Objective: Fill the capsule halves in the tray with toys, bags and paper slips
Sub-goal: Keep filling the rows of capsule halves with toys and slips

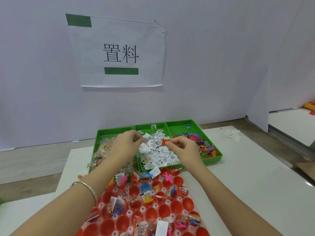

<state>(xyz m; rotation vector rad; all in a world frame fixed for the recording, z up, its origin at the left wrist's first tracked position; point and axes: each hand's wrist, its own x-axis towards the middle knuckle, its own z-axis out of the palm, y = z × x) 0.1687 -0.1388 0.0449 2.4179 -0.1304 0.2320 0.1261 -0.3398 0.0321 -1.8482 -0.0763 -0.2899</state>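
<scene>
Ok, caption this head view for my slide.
Over the green bins, the left hand pinches a pale slip and the right hand a red toy, beyond the tray of red capsule halves.

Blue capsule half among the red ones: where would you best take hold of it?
Pinch the rim of the blue capsule half from straight above, one finger inside. It sits mouth-up, nested in the tray with red halves close around, so probably only its rim is free.

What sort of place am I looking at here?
Most likely a hand-packing station in a small toy workshop: three green plastic sorting trays of bags, slips and toys, rows of red plastic capsule halves partly filled, and a printed paper sign taped to the white partition.
</scene>
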